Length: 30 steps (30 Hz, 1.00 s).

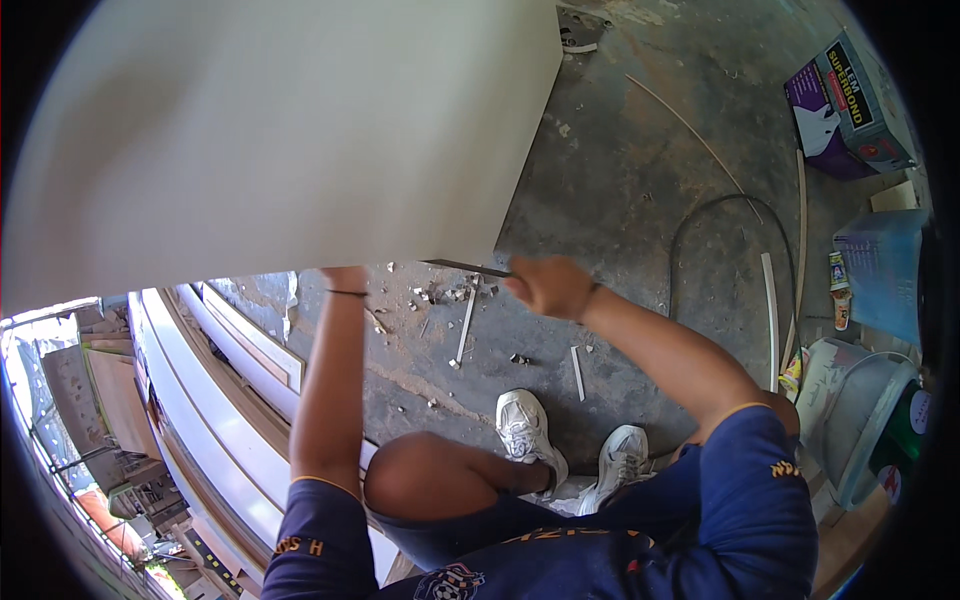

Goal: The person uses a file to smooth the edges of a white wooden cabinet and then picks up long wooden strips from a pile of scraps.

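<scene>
A large white panel [330, 130] fills the upper left, its near edge crossing in front of me. My right hand [548, 286] is closed round the end of a thin, dark, file-like tool [470, 267]. The tool runs left from the fist along the panel's near edge, close to the panel's corner; its far end passes out of sight at that edge. My left hand [347, 279] is at the near edge further left, a dark band on its wrist. The panel covers its fingers, so their grip cannot be made out.
White scraps and strips [466, 325] litter the grey floor [620, 190]. Long boards [215, 400] lie stacked at left. A black cable [672, 250] loops at right, near a purple-grey box [850, 110], a blue container [880, 275] and a whitish tub [840, 400].
</scene>
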Each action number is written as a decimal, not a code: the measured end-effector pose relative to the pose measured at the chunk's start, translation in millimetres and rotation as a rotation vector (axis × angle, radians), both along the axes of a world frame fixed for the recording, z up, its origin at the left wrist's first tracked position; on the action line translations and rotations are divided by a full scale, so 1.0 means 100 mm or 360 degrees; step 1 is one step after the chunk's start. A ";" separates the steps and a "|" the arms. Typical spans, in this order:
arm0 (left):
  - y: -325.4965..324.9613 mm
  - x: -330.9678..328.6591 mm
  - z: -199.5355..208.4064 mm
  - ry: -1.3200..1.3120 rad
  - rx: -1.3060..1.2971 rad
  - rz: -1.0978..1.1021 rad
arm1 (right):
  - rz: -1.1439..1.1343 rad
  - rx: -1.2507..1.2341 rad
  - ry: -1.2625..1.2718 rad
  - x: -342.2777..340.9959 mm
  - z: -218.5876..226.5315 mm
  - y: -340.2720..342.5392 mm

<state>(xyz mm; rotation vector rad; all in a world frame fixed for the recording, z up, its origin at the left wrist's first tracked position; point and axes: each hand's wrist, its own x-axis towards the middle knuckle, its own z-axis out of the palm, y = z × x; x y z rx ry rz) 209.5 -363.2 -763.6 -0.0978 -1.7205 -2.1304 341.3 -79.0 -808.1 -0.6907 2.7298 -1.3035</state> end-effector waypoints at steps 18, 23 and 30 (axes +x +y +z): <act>-0.32 -0.28 -0.48 -0.0595 -0.0003 -0.0322 | -0.0021 -0.0021 -0.0181 -0.29 -0.57 -0.48; -0.06 -0.08 -0.42 -0.0677 -0.0105 -0.0443 | -0.0064 -0.0022 -0.0219 -0.02 -0.69 -0.22; 0.54 0.29 -0.51 -0.0812 -0.0068 -0.0211 | -0.0018 0.0154 -0.0359 0.23 -0.81 0.25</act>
